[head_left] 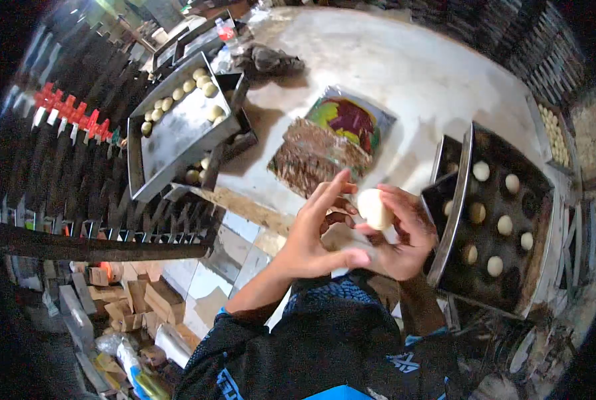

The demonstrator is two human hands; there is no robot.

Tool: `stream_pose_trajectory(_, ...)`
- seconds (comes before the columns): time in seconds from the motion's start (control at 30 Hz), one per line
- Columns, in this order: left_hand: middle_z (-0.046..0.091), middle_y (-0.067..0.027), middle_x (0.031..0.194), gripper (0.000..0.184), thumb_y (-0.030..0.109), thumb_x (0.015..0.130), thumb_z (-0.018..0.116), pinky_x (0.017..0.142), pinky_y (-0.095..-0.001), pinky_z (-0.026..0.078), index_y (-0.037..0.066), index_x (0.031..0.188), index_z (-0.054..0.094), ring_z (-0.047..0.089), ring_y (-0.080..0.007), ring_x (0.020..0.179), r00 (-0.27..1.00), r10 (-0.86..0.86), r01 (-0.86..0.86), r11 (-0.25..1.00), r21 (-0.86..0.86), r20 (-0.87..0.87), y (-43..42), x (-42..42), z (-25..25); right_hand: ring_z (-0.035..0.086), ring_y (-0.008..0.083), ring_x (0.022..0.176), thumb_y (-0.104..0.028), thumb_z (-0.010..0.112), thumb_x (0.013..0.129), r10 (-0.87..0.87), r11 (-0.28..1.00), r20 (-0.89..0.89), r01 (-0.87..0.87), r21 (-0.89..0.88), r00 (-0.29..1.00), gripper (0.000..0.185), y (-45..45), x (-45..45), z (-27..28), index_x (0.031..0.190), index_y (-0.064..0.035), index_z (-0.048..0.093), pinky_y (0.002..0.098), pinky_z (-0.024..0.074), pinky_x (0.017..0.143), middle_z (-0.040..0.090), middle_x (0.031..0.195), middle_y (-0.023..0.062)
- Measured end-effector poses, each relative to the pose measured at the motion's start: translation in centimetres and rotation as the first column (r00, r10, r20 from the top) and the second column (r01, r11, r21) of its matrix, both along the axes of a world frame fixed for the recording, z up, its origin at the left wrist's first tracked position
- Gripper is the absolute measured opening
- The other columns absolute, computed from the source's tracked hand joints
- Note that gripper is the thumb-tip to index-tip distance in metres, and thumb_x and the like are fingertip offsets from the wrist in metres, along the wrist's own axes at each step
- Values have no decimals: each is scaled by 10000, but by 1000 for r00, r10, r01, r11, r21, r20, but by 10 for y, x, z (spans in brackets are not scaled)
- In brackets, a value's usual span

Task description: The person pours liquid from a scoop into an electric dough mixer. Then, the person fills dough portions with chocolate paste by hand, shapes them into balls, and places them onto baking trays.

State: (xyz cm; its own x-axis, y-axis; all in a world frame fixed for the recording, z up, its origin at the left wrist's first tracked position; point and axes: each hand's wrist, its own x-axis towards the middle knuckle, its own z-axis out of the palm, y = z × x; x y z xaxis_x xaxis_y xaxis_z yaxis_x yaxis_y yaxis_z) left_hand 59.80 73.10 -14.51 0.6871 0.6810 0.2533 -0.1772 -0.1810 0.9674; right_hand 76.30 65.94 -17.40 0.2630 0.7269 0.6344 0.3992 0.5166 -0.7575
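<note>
A smooth pale dough ball (pixel 376 209) is held in my right hand (pixel 408 233), between its fingers and thumb. Just left of it, my left hand (pixel 324 230) is spread, with its fingers raised and thumb stretched toward the right hand. Beyond both hands, a brown, crumbly-looking mass (pixel 318 155) lies on a plastic sheet with a dark red, yellow and green print (pixel 348 120). At the right, a dark tray (pixel 534 267) holds several spaced dough balls. On the left, a metal tray (pixel 171 150) carries several dough balls along its far and right sides.
The pale worktop (pixel 431 60) stretches ahead. A black crumpled bag (pixel 268 60) and a bottle (pixel 224 30) are at its far left. Another tray of small balls (pixel 554 137) is at the far right. Cardboard boxes (pixel 161 300) lie on the floor at lower left.
</note>
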Motion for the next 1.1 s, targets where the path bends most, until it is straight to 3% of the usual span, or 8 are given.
stream_pose_trajectory(0.2, 536, -74, 971, 412, 79, 864, 673, 736, -254, 465, -36, 1251, 589, 511, -127, 887, 950, 310, -312, 949, -38, -44, -43, 13, -14, 522, 351, 1218, -179, 660, 867, 50, 998, -350, -31, 58, 936, 431, -34, -25, -3, 1235, 12, 540, 429, 411, 1021, 502, 1295, 298)
stream_pose_trajectory(0.27, 543, -96, 971, 393, 69, 867, 666, 734, -276, 477, -38, 1238, 598, 533, -151, 878, 947, 306, -231, 857, 460, -94, -56, 3, -17, 647, 245, 989, -196, 597, 904, -109, 990, -126, 96, -104, 986, 331, -44, -29, -2, 1139, 37, 589, 342, 493, 881, 651, 1041, 197)
stream_pose_trajectory(0.43, 306, -320, 1430, 671, 364, 923, 563, 948, -430, 452, -45, 1413, 356, 517, -414, 1175, 975, 224, -212, 913, 349, 7, -70, -26, -31, 581, 158, 628, -173, 544, 944, -124, 986, -232, 147, 84, 965, 215, -31, -86, -15, 985, 22, 625, 272, 466, 594, 617, 746, 88)
stream_pose_trajectory(0.57, 628, -258, 1105, 347, 213, 966, 526, 896, -399, 477, -41, 1198, 570, 615, -416, 1043, 889, 423, -365, 886, 288, -176, -69, -91, -22, 542, 194, 525, -303, 450, 1010, 21, 982, -430, -100, -163, 903, 355, 6, -146, -41, 880, -20, 621, 319, 429, 502, 524, 566, 58)
stream_pose_trajectory(0.6, 660, -211, 1077, 364, 244, 982, 521, 856, -381, 499, -54, 1181, 583, 653, -338, 989, 867, 471, -392, 845, 363, -161, -67, -112, -30, 569, 254, 594, -361, 391, 1020, -43, 984, -23, 38, -172, 999, 437, 14, -154, -48, 926, -17, 644, 330, 450, 555, 555, 674, 112)
stream_pose_trajectory(0.7, 639, -111, 1146, 358, 252, 1018, 473, 864, -293, 486, -48, 1167, 598, 607, -125, 1034, 941, 329, -204, 739, -642, 80, -67, -172, -59, 576, 275, 843, -331, 381, 1010, -21, 981, -90, 3, -192, 996, 431, 21, -203, -58, 948, 5, 642, 352, 460, 761, 534, 949, 167)
stream_pose_trajectory(0.93, 634, -121, 1171, 364, 249, 997, 514, 957, -356, 482, -10, 1250, 544, 599, -209, 1119, 927, 321, 25, 459, -888, 192, -74, -211, -115, 613, 289, 913, -162, 521, 929, 56, 845, -255, -182, -502, 965, 208, 15, -196, -105, 903, 9, 637, 359, 475, 829, 620, 960, 175)
stream_pose_trajectory(1.1, 609, -137, 1237, 458, 288, 976, 507, 960, -313, 469, -50, 1285, 515, 586, -220, 1150, 890, 270, 157, 578, -801, 368, -31, -214, -120, 599, 371, 960, -52, 582, 813, -265, 608, 722, 692, -389, 639, 319, 28, -59, -171, 1126, -9, 537, 439, 483, 835, 628, 1019, 221)
